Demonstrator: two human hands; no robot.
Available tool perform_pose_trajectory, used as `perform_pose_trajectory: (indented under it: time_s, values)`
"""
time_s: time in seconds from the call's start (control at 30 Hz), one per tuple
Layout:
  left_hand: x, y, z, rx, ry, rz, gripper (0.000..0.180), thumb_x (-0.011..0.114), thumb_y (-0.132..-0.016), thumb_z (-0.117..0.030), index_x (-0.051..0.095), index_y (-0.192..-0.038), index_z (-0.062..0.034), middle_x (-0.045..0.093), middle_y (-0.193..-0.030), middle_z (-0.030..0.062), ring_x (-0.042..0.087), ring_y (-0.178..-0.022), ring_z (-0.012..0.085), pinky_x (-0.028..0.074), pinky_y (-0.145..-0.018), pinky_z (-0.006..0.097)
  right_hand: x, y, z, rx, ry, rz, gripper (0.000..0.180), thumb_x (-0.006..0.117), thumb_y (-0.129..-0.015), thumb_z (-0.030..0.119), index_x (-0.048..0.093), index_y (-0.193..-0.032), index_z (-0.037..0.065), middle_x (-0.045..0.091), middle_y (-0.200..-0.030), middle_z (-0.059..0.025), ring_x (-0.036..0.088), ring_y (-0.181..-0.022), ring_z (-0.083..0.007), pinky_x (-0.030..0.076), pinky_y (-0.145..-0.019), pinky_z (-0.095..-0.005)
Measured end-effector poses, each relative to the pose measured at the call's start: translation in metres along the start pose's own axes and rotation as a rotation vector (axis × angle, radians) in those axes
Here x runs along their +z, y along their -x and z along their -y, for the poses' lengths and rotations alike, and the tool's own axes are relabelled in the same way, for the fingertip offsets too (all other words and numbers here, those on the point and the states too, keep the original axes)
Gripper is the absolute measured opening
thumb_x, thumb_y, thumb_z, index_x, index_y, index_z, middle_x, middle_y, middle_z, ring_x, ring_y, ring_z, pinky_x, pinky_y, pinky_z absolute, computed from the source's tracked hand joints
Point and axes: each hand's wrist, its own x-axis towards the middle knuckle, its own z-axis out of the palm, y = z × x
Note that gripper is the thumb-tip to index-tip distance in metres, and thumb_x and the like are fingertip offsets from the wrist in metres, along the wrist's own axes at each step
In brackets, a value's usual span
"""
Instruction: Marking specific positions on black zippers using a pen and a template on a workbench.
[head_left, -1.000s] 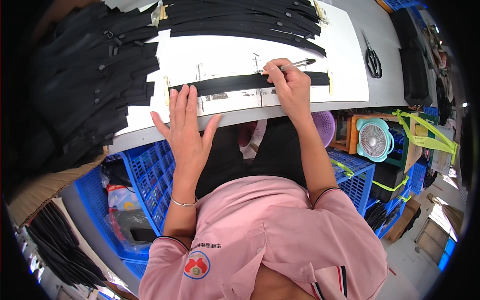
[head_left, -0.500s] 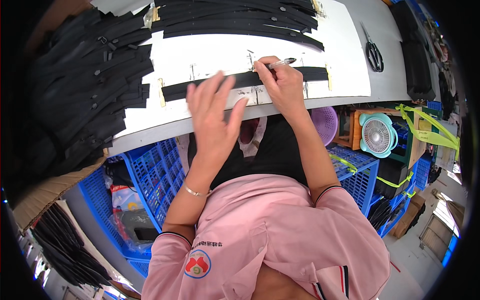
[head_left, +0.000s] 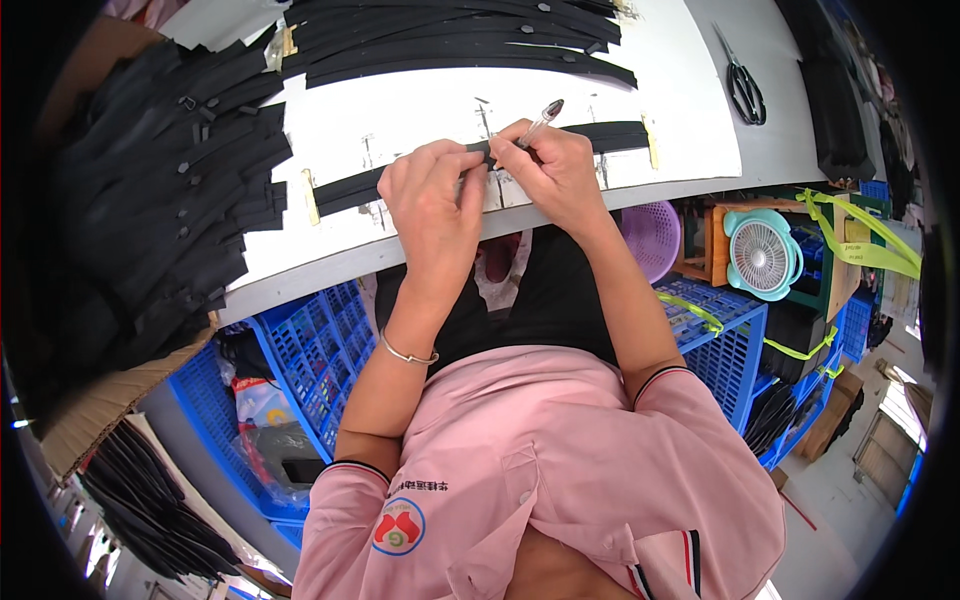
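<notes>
A black fabric strip (head_left: 622,136) lies lengthwise across a white board (head_left: 400,100) with hand-drawn marks, near the table's front edge. Over the strip's middle, my left hand (head_left: 432,198) has its fingers bent and drawn together with the thumb, pinching at the strip; the fingertips are partly hidden. Close beside it on the right, my right hand (head_left: 556,172) grips a clear-barrelled pen (head_left: 541,122) slanting up to the right, its lower end at the strip and covered by my fingers. Yellowish tape pieces (head_left: 310,197) mark the board near both strip ends.
More black strips (head_left: 450,55) lie in rows beyond. A heap of black straps (head_left: 190,150) covers the left side. Black-handled scissors (head_left: 745,95) rest at the right. Below the table stand blue crates (head_left: 310,340), a purple basket (head_left: 652,240) and a turquoise fan (head_left: 762,255).
My left hand has gone from spread, blurred fingers to bent fingers on the strip, next to my right hand. The pen has tilted more upright. The view has shifted slightly.
</notes>
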Motion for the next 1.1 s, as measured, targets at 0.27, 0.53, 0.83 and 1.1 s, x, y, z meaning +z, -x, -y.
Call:
perform_pose_trajectory:
  time_s: [0.27,0.53,0.83,1.1]
  values:
    - [-0.001,-0.001,-0.003,-0.014,-0.003,0.036,0.01,0.078,-0.083,-0.008,0.073,-0.092,-0.0081,0.069,-0.1,0.0038,0.061,-0.097,0.0235,0.038,-0.095,0.039,-0.006,0.0,0.003,-0.066,-0.017,0.038,0.011,0.068,-0.093,0.01,0.074,-0.092,0.001,0.068,-0.069,-0.0032,0.057,-0.06,-0.007,0.045,-0.056,-0.0249]
    - [-0.002,0.0,-0.004,-0.012,-0.058,0.051,0.011,0.078,-0.084,-0.008,0.074,-0.094,-0.0089,0.07,-0.103,0.0032,0.061,-0.098,0.0225,0.038,-0.096,0.038,-0.075,0.0,-0.021,0.123,-0.337,-0.312,0.018,0.064,-0.099,0.015,0.073,-0.094,0.001,0.069,-0.076,-0.0001,0.055,-0.067,-0.0035,0.045,-0.061,-0.0209]
    - [0.045,-0.021,-0.041,0.048,0.126,0.102,0.013,0.079,-0.083,-0.011,0.074,-0.095,-0.0083,0.07,-0.104,0.0043,0.06,-0.102,0.0251,0.039,-0.097,0.04,-0.088,0.007,-0.05,0.194,-0.126,-0.19,0.017,0.062,-0.103,0.015,0.071,-0.1,0.0,0.071,-0.083,-0.0008,0.055,-0.072,-0.0044,0.045,-0.063,-0.0205]
    - [0.078,-0.027,-0.051,0.15,0.066,0.134,0.014,0.077,-0.079,-0.01,0.075,-0.093,-0.007,0.068,-0.103,0.0053,0.058,-0.105,0.0268,0.038,-0.1,0.042,-0.084,0.008,-0.05,0.122,-0.005,-0.212,0.016,0.067,-0.101,0.016,0.072,-0.1,0.002,0.067,-0.077,0.0011,0.054,-0.067,-0.0041,0.044,-0.06,-0.0222]
